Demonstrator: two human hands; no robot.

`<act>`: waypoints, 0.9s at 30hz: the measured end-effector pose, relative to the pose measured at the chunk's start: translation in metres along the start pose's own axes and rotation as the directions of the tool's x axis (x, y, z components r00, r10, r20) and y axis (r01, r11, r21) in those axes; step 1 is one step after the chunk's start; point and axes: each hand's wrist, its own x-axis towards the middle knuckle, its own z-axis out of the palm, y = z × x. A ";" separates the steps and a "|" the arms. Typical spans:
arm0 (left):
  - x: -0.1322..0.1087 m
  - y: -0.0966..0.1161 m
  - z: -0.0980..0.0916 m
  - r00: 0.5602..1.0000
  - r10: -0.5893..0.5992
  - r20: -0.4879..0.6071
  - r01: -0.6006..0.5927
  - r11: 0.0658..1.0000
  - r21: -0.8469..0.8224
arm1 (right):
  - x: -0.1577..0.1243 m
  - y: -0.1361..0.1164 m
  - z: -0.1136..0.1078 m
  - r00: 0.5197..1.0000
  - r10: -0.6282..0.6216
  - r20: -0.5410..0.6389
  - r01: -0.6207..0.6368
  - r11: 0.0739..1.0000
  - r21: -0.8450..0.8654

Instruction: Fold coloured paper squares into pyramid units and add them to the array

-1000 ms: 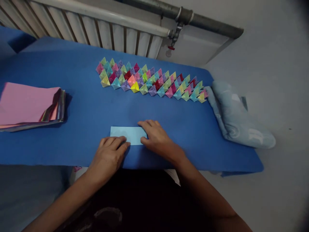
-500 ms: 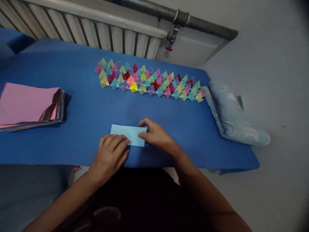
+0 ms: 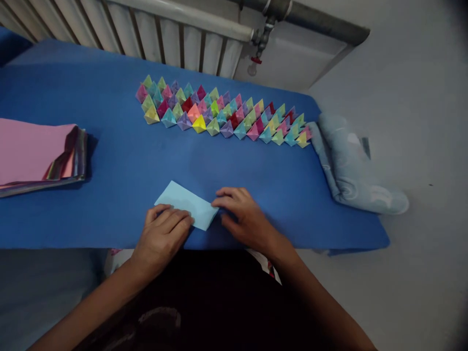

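A light blue paper rectangle (image 3: 186, 201), seemingly folded, lies tilted on the blue table near its front edge. My left hand (image 3: 163, 234) is over the paper's lower left part, bent fingers holding it against the tabletop; its grip underneath is hidden. At the right corner is my right hand (image 3: 243, 214), its fingertips at or just touching the paper and the thumb held apart from the fingers. Beyond both hands stand several rows of small folded paper pieces (image 3: 212, 127) in many colours.
On the left lies a stack of coloured paper (image 3: 36, 151), pink on top. A rolled grey-blue cloth (image 3: 351, 170) rests at the table's right end, beside the wall. Behind the blue table (image 3: 120, 161) are a white radiator (image 3: 171, 44) and a pipe with a red-handled valve (image 3: 257, 59).
The light blue paper has turned clockwise, its right end now lower. My right hand has shifted slightly right and its thumb has come off the paper. The whole view has shifted a little.
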 end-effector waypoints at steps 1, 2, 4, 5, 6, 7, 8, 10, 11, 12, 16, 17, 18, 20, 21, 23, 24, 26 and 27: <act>-0.001 0.000 -0.001 1.000 0.002 0.000 -0.002 1.000 0.005 | -0.002 0.001 0.001 0.997 -0.046 0.055 0.047 0.999 -0.012; -0.001 -0.001 -0.003 1.000 0.003 0.000 -0.003 1.000 0.010 | -0.003 0.002 0.004 0.993 -0.074 0.096 0.076 0.997 -0.020; -0.001 -0.001 -0.004 1.000 -0.002 0.007 0.002 1.000 0.016 | -0.005 0.005 0.011 0.989 -0.094 0.114 0.099 0.994 -0.044; -0.001 -0.001 -0.005 1.000 -0.007 0.011 0.006 1.000 0.018 | -0.006 0.007 0.014 0.991 -0.093 0.099 0.099 0.993 -0.057; -0.001 -0.002 -0.005 1.000 -0.011 0.012 0.011 1.000 0.019 | -0.007 0.009 0.018 0.993 -0.090 0.078 0.095 0.993 -0.064; -0.001 -0.002 -0.005 1.000 -0.017 0.011 0.016 1.000 0.022 | -0.008 0.010 0.020 0.995 -0.086 0.056 0.090 0.994 -0.066; -0.001 -0.003 -0.004 1.000 -0.021 0.005 0.021 0.999 0.026 | -0.009 0.012 0.022 0.996 -0.081 0.038 0.083 0.994 -0.065; -0.002 -0.004 -0.003 1.000 -0.031 -0.004 0.031 0.999 0.033 | -0.010 0.014 0.024 0.998 -0.065 0.016 0.066 0.996 -0.059; -0.002 -0.005 -0.003 0.999 -0.039 -0.005 0.039 0.999 0.035 | -0.010 0.014 0.024 0.998 -0.054 0.009 0.055 0.997 -0.056; -0.002 -0.006 -0.002 0.999 -0.050 -0.001 0.050 0.998 0.036 | -0.009 0.015 0.024 0.999 -0.042 0.001 0.042 0.998 -0.051; -0.001 -0.007 -0.002 0.990 -0.136 0.044 0.134 0.990 0.042 | -0.005 0.014 0.024 1.000 0.010 -0.030 -0.010 1.000 0.000; -0.001 -0.006 -0.002 0.986 -0.161 0.052 0.159 0.986 0.039 | -0.003 0.014 0.024 0.999 0.026 -0.035 -0.026 1.000 0.013; 0.000 -0.006 -0.002 0.981 -0.185 0.059 0.184 0.982 0.034 | -0.002 0.013 0.024 0.998 0.043 -0.039 -0.042 0.999 0.023; 0.002 -0.005 -0.001 0.972 -0.225 0.071 0.224 0.974 0.022 | 0.001 0.012 0.024 0.996 0.078 -0.039 -0.076 0.996 0.037; 0.003 -0.004 -0.001 0.967 -0.243 0.075 0.242 0.970 0.021 | 0.002 0.011 0.024 0.995 0.094 -0.039 -0.092 0.995 0.041; 0.005 -0.004 0.000 0.959 -0.273 0.080 0.272 0.962 0.030 | 0.003 0.009 0.024 0.991 0.124 -0.039 -0.122 0.991 0.049; 0.005 -0.004 0.000 0.956 -0.284 0.079 0.282 0.959 0.035 | 0.004 0.008 0.024 0.989 0.140 -0.041 -0.137 0.989 0.053; 0.006 -0.005 0.001 0.953 -0.291 0.086 0.288 0.957 0.038 | 0.005 0.006 0.024 0.986 0.162 -0.047 -0.159 0.986 0.058; 0.006 -0.006 0.001 0.952 -0.291 0.090 0.289 0.957 0.036 | 0.005 0.006 0.025 0.984 0.171 -0.051 -0.168 0.984 0.059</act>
